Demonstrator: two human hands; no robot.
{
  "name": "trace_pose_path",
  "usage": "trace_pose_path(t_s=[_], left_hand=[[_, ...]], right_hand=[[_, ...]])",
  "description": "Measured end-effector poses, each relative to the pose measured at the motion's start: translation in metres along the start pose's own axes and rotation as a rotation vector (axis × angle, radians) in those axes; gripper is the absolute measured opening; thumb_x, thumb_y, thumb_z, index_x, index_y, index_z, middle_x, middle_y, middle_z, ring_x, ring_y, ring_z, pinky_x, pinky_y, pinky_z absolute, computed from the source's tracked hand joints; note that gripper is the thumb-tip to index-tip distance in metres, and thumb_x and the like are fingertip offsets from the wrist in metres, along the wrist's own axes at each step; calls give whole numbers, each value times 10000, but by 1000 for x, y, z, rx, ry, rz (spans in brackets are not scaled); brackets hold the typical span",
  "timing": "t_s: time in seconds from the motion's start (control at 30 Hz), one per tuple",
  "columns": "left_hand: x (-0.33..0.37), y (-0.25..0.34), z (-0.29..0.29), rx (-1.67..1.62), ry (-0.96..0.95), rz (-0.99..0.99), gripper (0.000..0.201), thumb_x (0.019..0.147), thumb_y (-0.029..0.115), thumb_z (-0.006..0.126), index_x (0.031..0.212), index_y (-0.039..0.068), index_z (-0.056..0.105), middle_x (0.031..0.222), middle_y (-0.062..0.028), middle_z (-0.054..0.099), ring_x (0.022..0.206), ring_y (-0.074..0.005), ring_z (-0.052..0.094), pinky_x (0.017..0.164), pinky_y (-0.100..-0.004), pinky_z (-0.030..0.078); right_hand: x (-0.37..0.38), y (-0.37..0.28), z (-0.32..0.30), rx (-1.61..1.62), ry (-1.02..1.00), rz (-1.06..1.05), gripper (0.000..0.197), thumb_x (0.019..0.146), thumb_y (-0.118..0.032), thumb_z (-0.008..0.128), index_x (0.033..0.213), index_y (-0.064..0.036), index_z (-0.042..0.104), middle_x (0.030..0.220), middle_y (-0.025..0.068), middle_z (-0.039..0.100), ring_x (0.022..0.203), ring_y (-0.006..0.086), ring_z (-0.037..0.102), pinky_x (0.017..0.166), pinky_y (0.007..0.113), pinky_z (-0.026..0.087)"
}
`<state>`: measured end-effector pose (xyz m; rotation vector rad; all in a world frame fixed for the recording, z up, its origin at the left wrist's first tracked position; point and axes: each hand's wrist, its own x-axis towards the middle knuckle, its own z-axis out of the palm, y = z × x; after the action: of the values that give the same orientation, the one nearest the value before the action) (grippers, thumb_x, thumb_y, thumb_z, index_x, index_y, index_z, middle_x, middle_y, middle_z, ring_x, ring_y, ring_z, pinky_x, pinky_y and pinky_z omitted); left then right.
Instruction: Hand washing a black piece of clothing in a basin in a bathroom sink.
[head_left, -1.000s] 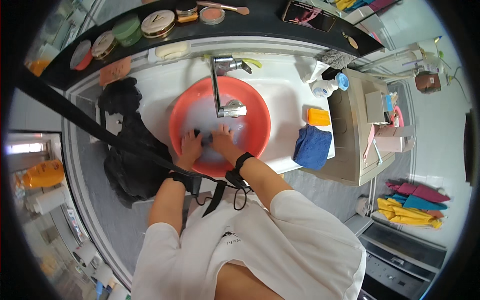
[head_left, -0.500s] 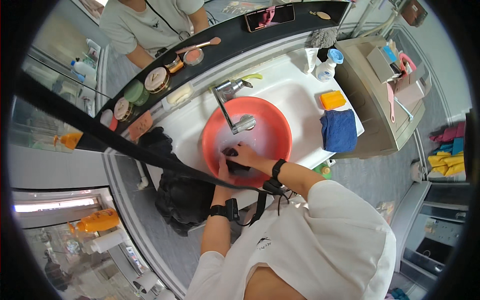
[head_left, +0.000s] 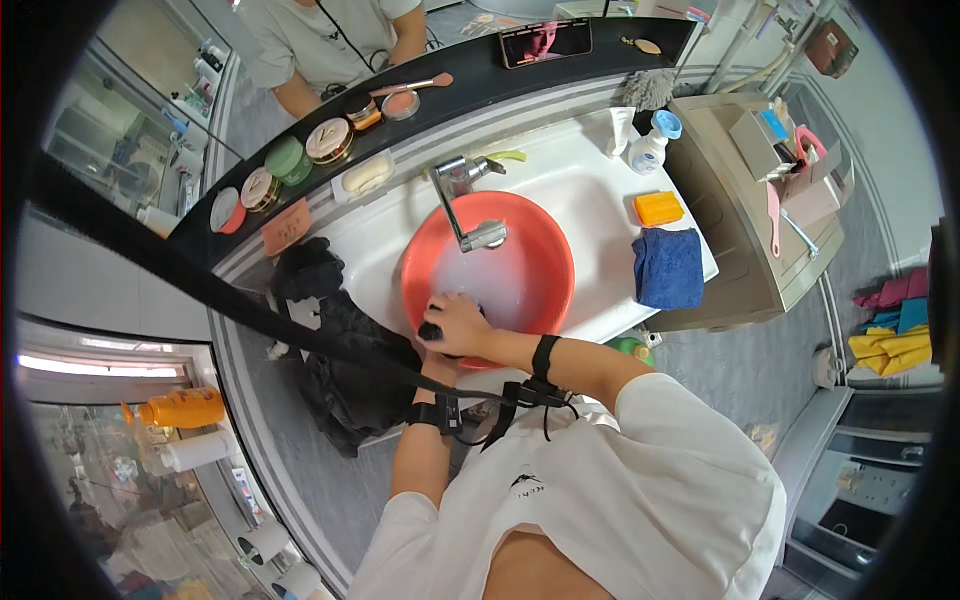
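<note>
Over the near-left rim of an orange-red basin (head_left: 556, 290) filled with cloudy, sudsy water, both my hands are pressed together around a small wet black cloth (head_left: 430, 331). My right hand (head_left: 460, 322) lies on top, its fingers curled over the cloth. Beneath it is my left hand (head_left: 436, 364), largely hidden, holding the cloth from below. The basin sits in a white sink under a chrome faucet (head_left: 462, 205), whose spout reaches over the water.
Black garments (head_left: 350, 375) hang over the sink's left edge. At right lie a folded blue cloth (head_left: 668, 268), an orange soap bar (head_left: 658, 208), a pump bottle (head_left: 650, 145) and a white tube (head_left: 619, 130). Cosmetics and a phone (head_left: 546, 45) line a black shelf (head_left: 470, 88).
My hands have moved slightly toward me and to the left, up from the water to the basin's rim with the black cloth. My right hand now covers most of my left. The view has shifted a little.
</note>
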<state>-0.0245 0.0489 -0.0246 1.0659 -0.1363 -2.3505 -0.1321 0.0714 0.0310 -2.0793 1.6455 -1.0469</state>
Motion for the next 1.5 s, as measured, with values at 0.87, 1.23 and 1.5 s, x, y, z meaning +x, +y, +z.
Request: trace_pose_path(t_s=[0.87,1.23,1.5], left_hand=[[55,23,1,229,311,177,509,829,352,598,1269,162,428,1237,-101,448,1138,-248,429,880,-546,359],[46,20,24,127,583,90,517,802,275,595,1264,113,431,1301,-164,367,1243,-309,315,965,-631,256],[38,11,18,91,285,59,508,842,381,554,1289,162,452,1356,-107,390,1254,-311,331,961,-663,244]], right_hand=[[-6,119,0,-441,-538,688,811,739,-602,616,1410,-257,318,1497,220,83,1375,447,35,1019,668,179],[-38,153,41,-630,-291,462,605,703,-210,674,1272,-268,479,1441,190,242,1328,415,232,1027,579,243],[-5,143,29,-73,-312,628,568,593,-191,723,1128,-94,560,1152,214,517,1084,407,479,919,453,423]])
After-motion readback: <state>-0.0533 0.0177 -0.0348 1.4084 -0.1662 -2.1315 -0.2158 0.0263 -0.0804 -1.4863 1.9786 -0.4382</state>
